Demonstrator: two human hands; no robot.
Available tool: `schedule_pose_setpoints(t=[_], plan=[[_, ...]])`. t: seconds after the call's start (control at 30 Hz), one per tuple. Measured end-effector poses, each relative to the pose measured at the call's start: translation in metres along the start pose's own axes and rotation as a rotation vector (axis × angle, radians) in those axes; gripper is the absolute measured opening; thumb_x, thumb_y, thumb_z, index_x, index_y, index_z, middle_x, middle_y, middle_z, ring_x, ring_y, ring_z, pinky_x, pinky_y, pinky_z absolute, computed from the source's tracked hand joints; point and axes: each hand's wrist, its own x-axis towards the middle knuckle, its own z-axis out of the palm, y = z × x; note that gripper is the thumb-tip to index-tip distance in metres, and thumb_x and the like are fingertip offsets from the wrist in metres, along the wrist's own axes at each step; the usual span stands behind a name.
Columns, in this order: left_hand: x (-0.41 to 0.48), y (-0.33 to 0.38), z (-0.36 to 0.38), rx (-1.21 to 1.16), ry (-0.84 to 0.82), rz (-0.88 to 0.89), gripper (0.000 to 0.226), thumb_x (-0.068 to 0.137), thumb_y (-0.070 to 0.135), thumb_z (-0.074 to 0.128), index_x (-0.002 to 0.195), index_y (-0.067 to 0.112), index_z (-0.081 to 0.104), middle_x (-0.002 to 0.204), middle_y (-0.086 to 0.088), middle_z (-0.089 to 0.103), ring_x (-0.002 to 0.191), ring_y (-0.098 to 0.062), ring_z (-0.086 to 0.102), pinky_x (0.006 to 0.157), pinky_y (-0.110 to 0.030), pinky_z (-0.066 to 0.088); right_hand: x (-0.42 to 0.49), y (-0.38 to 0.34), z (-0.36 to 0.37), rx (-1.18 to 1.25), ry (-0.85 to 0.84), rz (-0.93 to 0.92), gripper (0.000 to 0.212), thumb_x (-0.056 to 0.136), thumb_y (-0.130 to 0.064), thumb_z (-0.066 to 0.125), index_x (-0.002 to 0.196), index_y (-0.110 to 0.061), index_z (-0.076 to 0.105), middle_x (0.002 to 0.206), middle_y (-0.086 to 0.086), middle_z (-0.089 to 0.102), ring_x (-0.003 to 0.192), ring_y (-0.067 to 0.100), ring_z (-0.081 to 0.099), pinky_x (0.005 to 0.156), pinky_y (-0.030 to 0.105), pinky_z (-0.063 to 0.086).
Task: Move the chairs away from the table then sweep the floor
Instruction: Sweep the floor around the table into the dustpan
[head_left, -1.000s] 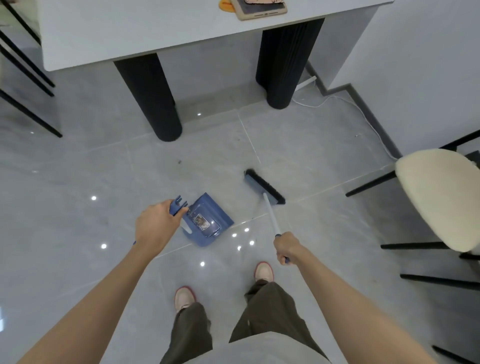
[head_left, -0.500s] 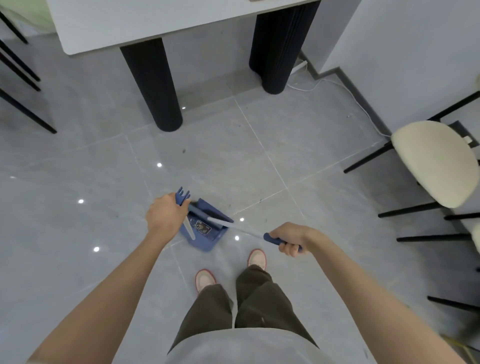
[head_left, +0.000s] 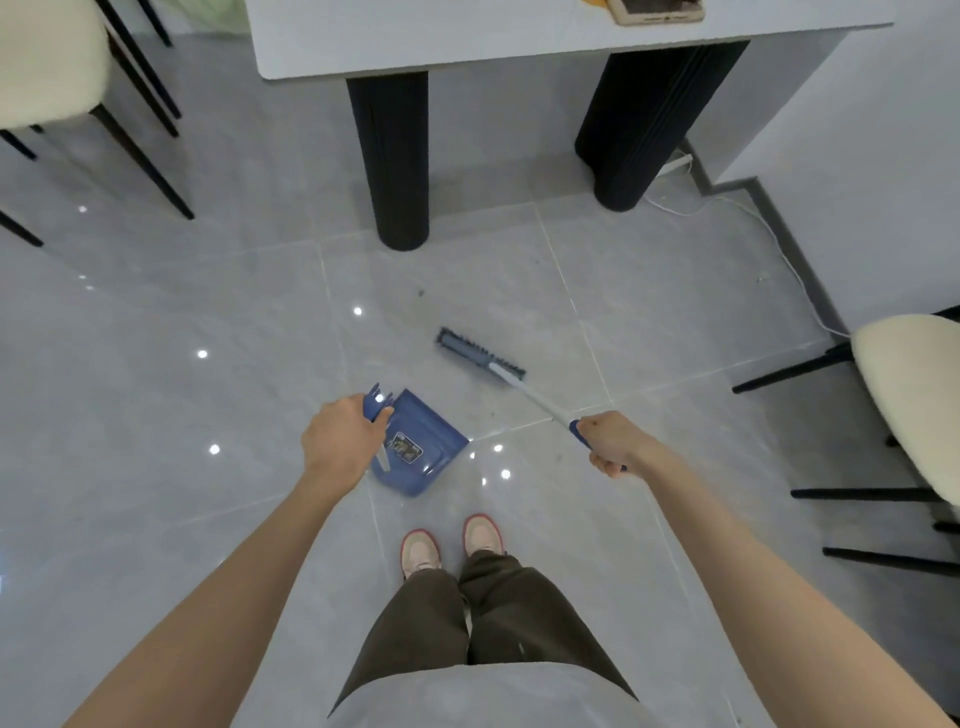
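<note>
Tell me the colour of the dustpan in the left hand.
Blue, with a small printed label inside; the dustpan, held by the left hand, shows in the head view.

Left hand (head_left: 340, 441) grips dustpan (head_left: 418, 447); right hand (head_left: 613, 443) grips broom (head_left: 480, 357)

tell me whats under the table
Under the table stand two black round legs on grey floor tiles, with a white cable by the right one. The tabletop hides the legs' tops and the floor farther back.
</note>
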Motion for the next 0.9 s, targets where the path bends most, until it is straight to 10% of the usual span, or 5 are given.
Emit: schedule_pose_setpoints(t=[0.13, 0.27, 0.43, 0.9], plan=[[-0.001, -0.014, -0.003, -0.03, 0.0, -0.049, 0.035, 0.091, 0.044, 0.053, 0.073, 0.014, 0.057, 0.078, -0.01, 0.067, 0.071, -0.028, 0.06, 0.06, -0.027, 0.041, 0.022, 0.003, 0.031, -0.132, 0.014, 0.034, 0.026, 0.099, -0.015, 0.034, 0.1, -0.001, 0.056, 0.054, 0.01, 0.049, 0.041, 0.02, 0.045, 0.04, 0.02, 0.034], [-0.003, -0.013, -0.003, -0.013, 0.006, -0.054, 0.035, 0.092, 0.042, 0.053, 0.079, 0.011, 0.061, 0.081, -0.012, 0.068, 0.074, -0.029, 0.062, 0.062, -0.028, 0.043, 0.005, -0.001, 0.048, -0.164, -0.132, 0.013, 0.025, 0.097, -0.012, 0.037, 0.073, -0.01, 0.044, 0.059, 0.007, 0.044, 0.043, 0.018, 0.042, 0.041, 0.024, 0.036], [-0.003, -0.009, -0.007, 0.016, 0.011, -0.063, 0.036, 0.092, 0.044, 0.052, 0.083, 0.01, 0.062, 0.082, -0.013, 0.067, 0.077, -0.032, 0.063, 0.063, -0.03, 0.045, -0.016, -0.006, 0.007, 0.261, -0.323, 0.2, 0.015, 0.098, -0.018, 0.041, 0.091, -0.012, 0.053, 0.049, -0.002, 0.03, 0.028, 0.006, 0.02, 0.027, 0.013, 0.015], [-0.024, -0.048, -0.014, -0.093, 0.119, -0.224, 0.033, 0.09, 0.04, 0.057, 0.083, 0.009, 0.065, 0.082, -0.013, 0.069, 0.078, -0.031, 0.065, 0.065, -0.03, 0.047, 0.042, -0.069, 0.044, -0.109, -0.031, -0.19, 0.035, 0.099, -0.017, 0.036, 0.065, -0.015, 0.039, 0.058, 0.007, 0.042, 0.045, 0.017, 0.038, 0.041, 0.02, 0.032]])
